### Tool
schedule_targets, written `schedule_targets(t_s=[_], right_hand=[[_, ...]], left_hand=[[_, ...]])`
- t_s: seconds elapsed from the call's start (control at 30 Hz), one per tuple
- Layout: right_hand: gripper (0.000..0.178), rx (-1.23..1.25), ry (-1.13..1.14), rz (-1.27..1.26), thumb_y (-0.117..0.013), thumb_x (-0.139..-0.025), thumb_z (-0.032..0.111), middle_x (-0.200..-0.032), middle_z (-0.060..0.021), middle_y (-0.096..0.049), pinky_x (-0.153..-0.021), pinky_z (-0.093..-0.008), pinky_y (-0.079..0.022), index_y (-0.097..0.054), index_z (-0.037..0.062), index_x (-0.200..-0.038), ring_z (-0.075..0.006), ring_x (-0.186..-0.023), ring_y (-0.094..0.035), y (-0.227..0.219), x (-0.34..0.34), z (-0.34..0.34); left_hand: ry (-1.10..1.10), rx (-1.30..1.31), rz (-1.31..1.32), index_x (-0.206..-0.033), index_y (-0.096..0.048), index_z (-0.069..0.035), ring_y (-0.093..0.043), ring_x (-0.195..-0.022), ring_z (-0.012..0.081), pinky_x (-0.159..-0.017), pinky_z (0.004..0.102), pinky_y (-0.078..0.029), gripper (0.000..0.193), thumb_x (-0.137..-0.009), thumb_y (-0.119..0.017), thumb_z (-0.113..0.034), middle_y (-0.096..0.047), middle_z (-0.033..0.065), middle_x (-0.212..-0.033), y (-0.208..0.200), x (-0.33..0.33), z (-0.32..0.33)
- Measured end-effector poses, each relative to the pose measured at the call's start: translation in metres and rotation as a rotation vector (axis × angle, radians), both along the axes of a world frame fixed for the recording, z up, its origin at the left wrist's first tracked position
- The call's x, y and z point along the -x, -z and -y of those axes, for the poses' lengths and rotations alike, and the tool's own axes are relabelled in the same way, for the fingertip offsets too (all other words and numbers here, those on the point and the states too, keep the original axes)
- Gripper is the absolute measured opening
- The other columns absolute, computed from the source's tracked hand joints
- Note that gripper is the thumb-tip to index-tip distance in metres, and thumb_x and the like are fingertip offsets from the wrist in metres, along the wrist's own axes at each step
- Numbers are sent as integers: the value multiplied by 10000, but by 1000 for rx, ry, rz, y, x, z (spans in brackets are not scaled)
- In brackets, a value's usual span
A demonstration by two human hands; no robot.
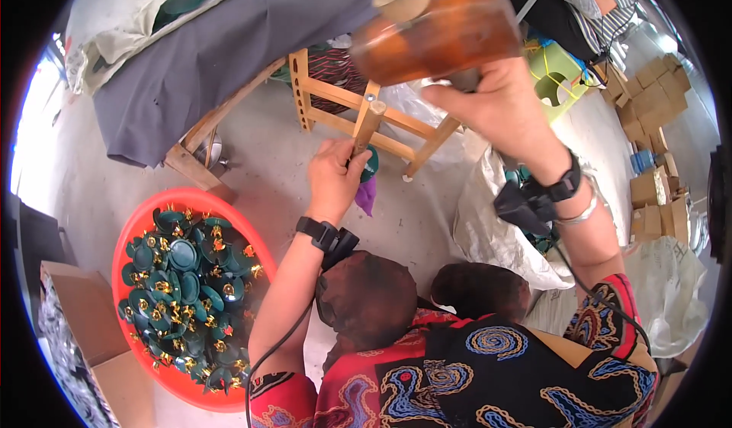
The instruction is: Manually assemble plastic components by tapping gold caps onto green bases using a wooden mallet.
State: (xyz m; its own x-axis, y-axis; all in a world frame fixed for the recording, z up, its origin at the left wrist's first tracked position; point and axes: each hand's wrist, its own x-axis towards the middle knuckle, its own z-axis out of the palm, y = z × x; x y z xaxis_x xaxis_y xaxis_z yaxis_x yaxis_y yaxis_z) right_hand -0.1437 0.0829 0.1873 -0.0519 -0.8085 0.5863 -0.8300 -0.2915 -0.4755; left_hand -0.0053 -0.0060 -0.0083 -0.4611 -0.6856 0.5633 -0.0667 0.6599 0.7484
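My right hand [499, 104] is raised at the upper right, gripping a mallet with a translucent amber head [450, 32]. A round wooden handle end sticks out of that head, and motion blurs it; most of my fingers are hidden behind the handle. My left hand [334, 176] is closed around a short wooden rod [370, 123], whose top end points up beside the wooden stand. Just beyond this hand, a dark green disc [370, 164] shows partly, with a purple cloth [366, 197] hanging below it. The light wooden stand [335, 92] stands in front of me.
A red basin [126, 237] of green discs with gold-coloured fittings sits at my left. To the right lies a white woven sack [488, 222] with more green pieces. A grey-covered table [198, 70] stands far left. Cardboard boxes [656, 96] pile up at the right, beyond a light-green stool [553, 89].
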Motion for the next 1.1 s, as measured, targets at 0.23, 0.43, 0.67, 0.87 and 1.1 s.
schedule_targets(t_s=[0.23,0.43,0.67,0.87,1.1], right_hand=[[224,-176,58,43,-654,-614,59,-660,-180,-566,-574,-374,-484,-581,-2,-817,-346,-595,-567,50,-24,17],[276,32,117,321,-653,-669,58,-1049,-89,-626,-807,-336,-491,-653,88,-943,-267,-946,-608,57,-25,-66],[363,-145,-29,494,-814,-655,177,-945,-47,-611,-715,-284,-493,-620,44,-931,-150,-822,-614,104,-32,-158],[434,-38,13,382,-811,-604,171,-827,-84,-633,-671,-318,-497,-570,23,-934,-195,-744,-637,131,-21,-156],[475,-27,121,443,-743,-695,58,-1080,-103,-599,-858,-328,-469,-547,15,-1125,-207,-994,-583,135,-11,-182]], left_hand=[[-3,46,55,-802,-617,-29,-547,-683,297,-603,372,-449,125,-731,-687,-104,-588,126,-722,-4,0,1],[165,-182,221,-979,-644,-50,-607,-823,308,-742,355,-485,292,-690,-681,-50,-641,148,-881,7,-8,22],[881,-675,-75,-1288,-469,-33,-565,-1057,196,-829,298,-488,514,-805,-638,-71,-555,132,-1215,-127,68,-27],[600,-362,142,-1331,-419,-47,-538,-1103,201,-815,296,-486,540,-831,-615,-101,-518,148,-1260,-108,36,-3],[-244,-584,308,-1096,-612,2,-635,-861,184,-715,305,-504,318,-797,-623,-106,-669,126,-968,-7,-177,31]])
